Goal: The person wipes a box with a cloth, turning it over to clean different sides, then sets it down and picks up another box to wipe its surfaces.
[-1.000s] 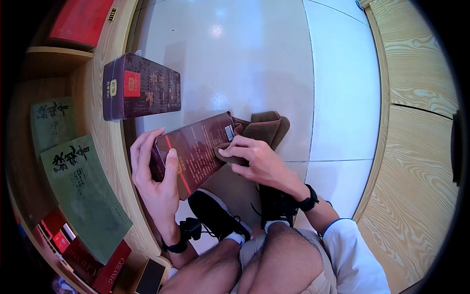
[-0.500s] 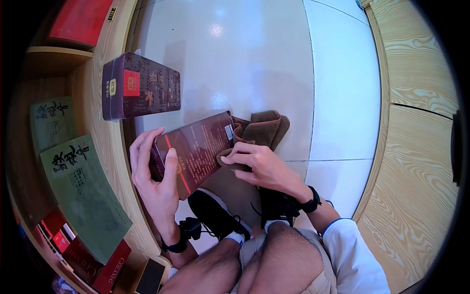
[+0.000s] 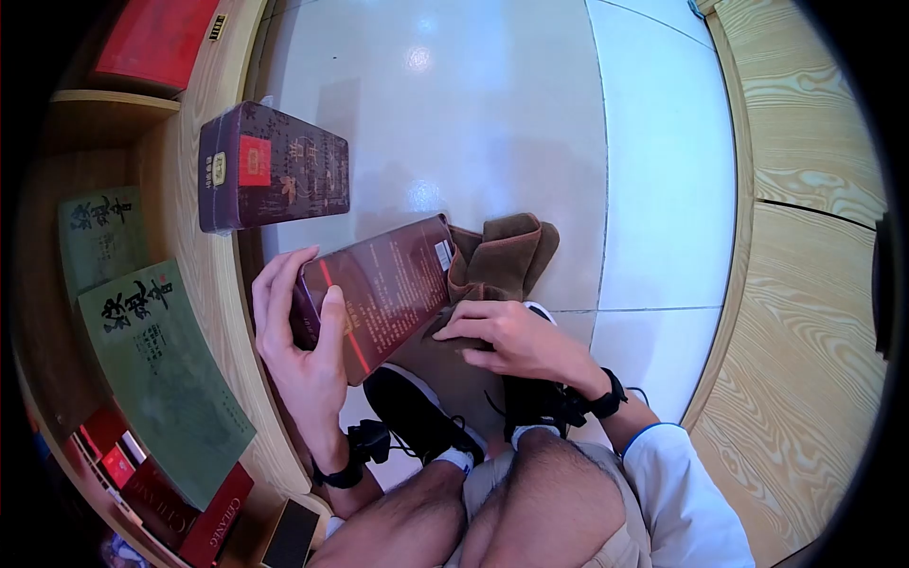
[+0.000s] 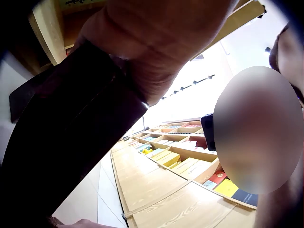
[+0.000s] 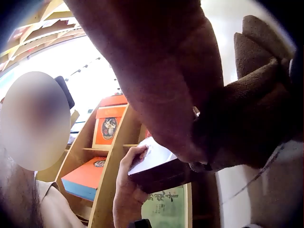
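Note:
The left hand (image 3: 308, 341) grips one end of a dark maroon box (image 3: 383, 293), its thumb over the printed face with an orange stripe. The box is tilted above the floor. A brown cloth (image 3: 502, 256) hangs bunched at the box's far end, and the right hand (image 3: 521, 341) pinches its near part beside the box's lower edge. In the right wrist view the cloth (image 5: 256, 95) runs from under the right hand (image 5: 161, 71). The left wrist view shows the dark box (image 4: 71, 123) under the left hand (image 4: 152, 38).
A second maroon box (image 3: 294, 170) in clear wrap stands at the shelf edge, upper left. Green packs (image 3: 170, 379) and red boxes (image 3: 213, 521) lie in the left shelf. Wooden cabinet doors (image 3: 814, 284) are at the right, tiled floor (image 3: 473, 114) between. Black shoes (image 3: 412, 412) are below the hands.
The right hand has moved down and right, off the box's printed face, drawing the near part of the cloth with it. The left hand and the box have hardly moved.

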The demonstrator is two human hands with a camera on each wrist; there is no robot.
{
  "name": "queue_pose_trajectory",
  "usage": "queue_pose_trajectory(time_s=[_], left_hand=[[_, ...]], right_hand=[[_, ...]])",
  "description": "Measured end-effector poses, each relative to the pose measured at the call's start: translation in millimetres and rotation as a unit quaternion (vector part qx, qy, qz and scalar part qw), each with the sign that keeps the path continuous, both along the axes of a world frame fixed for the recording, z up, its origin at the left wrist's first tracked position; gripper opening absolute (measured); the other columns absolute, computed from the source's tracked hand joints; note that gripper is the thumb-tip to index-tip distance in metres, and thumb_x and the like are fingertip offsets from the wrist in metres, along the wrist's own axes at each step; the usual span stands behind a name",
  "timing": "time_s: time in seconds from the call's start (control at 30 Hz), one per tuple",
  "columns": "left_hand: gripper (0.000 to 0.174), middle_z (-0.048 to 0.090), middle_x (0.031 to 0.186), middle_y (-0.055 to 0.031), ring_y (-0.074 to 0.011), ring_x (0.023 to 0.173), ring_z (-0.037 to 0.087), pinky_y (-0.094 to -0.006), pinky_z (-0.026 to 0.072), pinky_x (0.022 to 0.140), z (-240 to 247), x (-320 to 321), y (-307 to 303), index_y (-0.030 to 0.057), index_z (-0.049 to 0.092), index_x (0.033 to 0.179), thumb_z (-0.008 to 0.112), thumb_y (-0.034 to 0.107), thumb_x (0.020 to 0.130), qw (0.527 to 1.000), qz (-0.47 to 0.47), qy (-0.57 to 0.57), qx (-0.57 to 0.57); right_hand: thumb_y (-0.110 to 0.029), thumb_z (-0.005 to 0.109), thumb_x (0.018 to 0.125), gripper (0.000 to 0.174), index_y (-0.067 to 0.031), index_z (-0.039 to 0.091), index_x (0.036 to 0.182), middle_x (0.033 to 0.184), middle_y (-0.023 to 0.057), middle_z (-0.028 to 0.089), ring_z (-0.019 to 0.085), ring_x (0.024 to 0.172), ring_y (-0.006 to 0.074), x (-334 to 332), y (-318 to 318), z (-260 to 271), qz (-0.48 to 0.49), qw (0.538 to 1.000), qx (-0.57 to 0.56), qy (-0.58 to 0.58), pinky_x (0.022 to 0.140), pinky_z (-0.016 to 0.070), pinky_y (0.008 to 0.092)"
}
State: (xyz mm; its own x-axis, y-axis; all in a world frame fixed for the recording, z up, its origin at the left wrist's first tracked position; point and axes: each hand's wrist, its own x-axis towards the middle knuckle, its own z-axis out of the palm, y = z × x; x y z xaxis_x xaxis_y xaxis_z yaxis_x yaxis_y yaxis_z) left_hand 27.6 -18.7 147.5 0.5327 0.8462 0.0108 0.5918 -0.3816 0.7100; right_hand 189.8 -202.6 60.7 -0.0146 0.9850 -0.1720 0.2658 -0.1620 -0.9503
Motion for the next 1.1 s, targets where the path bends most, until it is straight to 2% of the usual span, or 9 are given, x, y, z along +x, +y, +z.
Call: queue_pose_trajectory(time_s=[0.07, 0.13, 0.27, 0.4, 0.57, 0.67, 0.87, 0.9, 1.1], left_hand=[[0.038, 0.063, 0.132, -0.0143, -0.031, 0.124, 0.061, -0.0442, 0.0452, 0.11, 0.3, -0.2, 0.1, 0.0051, 0.07, 0.13, 0.07, 0.009, 0.092, 1.0, 0.006, -0.003, -0.001], [0.037, 0.062, 0.133, -0.0098, -0.0226, 0.124, 0.058, -0.0367, 0.0426, 0.108, -1.0, -1.7, 0.6, 0.0051, 0.067, 0.131, 0.068, 0.007, 0.094, 1.0, -0.005, 0.0, 0.0], [0.037, 0.063, 0.132, -0.01, -0.0228, 0.123, 0.058, -0.0367, 0.0426, 0.108, -1.3, -2.0, 0.8, 0.0047, 0.067, 0.131, 0.068, 0.007, 0.094, 1.0, -0.008, -0.001, 0.005], [0.036, 0.063, 0.132, -0.0099, -0.0229, 0.124, 0.058, -0.0364, 0.0424, 0.108, -0.2, -0.8, 0.2, 0.0046, 0.068, 0.13, 0.068, 0.007, 0.094, 1.0, -0.002, 0.001, 0.005], [0.036, 0.063, 0.132, -0.0098, -0.0229, 0.125, 0.058, -0.0362, 0.042, 0.108, 0.5, -1.3, -0.1, 0.0047, 0.068, 0.13, 0.069, 0.009, 0.095, 1.0, 0.001, 0.005, 0.002], [0.036, 0.063, 0.133, -0.0098, -0.0231, 0.125, 0.057, -0.0363, 0.0417, 0.109, -1.5, -2.7, 0.7, 0.0047, 0.068, 0.13, 0.069, 0.009, 0.095, 1.0, -0.006, 0.001, 0.006], [0.035, 0.062, 0.133, -0.0092, -0.0225, 0.125, 0.057, -0.0354, 0.0417, 0.108, 0.5, -0.6, -0.4, 0.0048, 0.068, 0.13, 0.069, 0.008, 0.095, 1.0, -0.009, 0.001, 0.007], [0.036, 0.062, 0.132, -0.0114, -0.0263, 0.125, 0.059, -0.0393, 0.0431, 0.109, 0.5, -0.4, -0.5, 0.0047, 0.069, 0.129, 0.07, 0.009, 0.093, 1.0, -0.004, -0.002, 0.003], [0.037, 0.062, 0.132, -0.0132, -0.0302, 0.124, 0.06, -0.043, 0.0446, 0.11, 1.2, 0.6, -0.8, 0.0048, 0.069, 0.129, 0.07, 0.008, 0.092, 1.0, 0.006, -0.001, -0.008]], right_hand=[[-0.004, 0.074, 0.086, 0.037, -0.0041, 0.072, 0.123, 0.113, 0.0107, 0.069, 0.07, 0.104, 0.0321, 0.7, -0.3, -0.9, -0.002, 1.0, -0.005, 0.011, 0.091, 0.0572, 0.0404], [-0.003, 0.073, 0.086, 0.036, -0.0043, 0.072, 0.122, 0.114, 0.0117, 0.069, 0.07, 0.104, 0.0315, 5.6, -1.3, -2.7, -0.045, 0.998, 0.011, 0.037, 0.091, 0.0571, 0.0393], [-0.002, 0.073, 0.087, 0.037, -0.0044, 0.071, 0.123, 0.116, 0.011, 0.07, 0.071, 0.106, 0.0267, 18.4, 1.6, -0.3, -0.101, 0.993, 0.016, 0.052, 0.092, 0.0562, 0.0365], [-0.004, 0.079, 0.088, 0.042, -0.0035, 0.065, 0.128, 0.111, 0.0082, 0.072, 0.069, 0.107, 0.0163, 26.3, 3.4, -1.5, -0.344, 0.935, -0.045, 0.08, 0.093, 0.0561, 0.0325], [-0.004, 0.087, 0.086, 0.09, -0.0036, 0.036, 0.16, 0.136, 0.0177, 0.063, 0.067, 0.12, 0.0222, 43.4, 1.9, -3.3, -0.466, 0.842, -0.005, 0.272, 0.099, 0.0582, 0.0354], [0.0, 0.088, 0.083, 0.107, -0.005, 0.022, 0.167, 0.15, 0.0227, 0.054, 0.064, 0.127, 0.0239, 59.1, -4.0, 1.4, -0.408, 0.855, -0.043, 0.316, 0.103, 0.0577, 0.0363], [0.005, 0.086, 0.083, 0.11, -0.0086, 0.019, 0.169, 0.16, 0.0232, 0.046, 0.061, 0.129, 0.0222, 57.1, -4.5, -6.3, -0.251, 0.882, -0.092, 0.387, 0.101, 0.058, 0.0348], [0.005, 0.089, 0.079, 0.115, -0.0142, 0.022, 0.17, 0.159, 0.015, 0.051, 0.058, 0.098, 0.0107, 54.6, -4.6, -14.1, -0.232, 0.893, -0.104, 0.371, 0.088, 0.0546, 0.024], [-0.008, 0.092, 0.08, 0.113, -0.0195, 0.025, 0.17, 0.145, 0.0063, 0.06, 0.05, 0.095, 0.0121, 29.2, 6.3, -28.7, -0.191, 0.954, -0.123, 0.194, 0.086, 0.0524, 0.0281]])
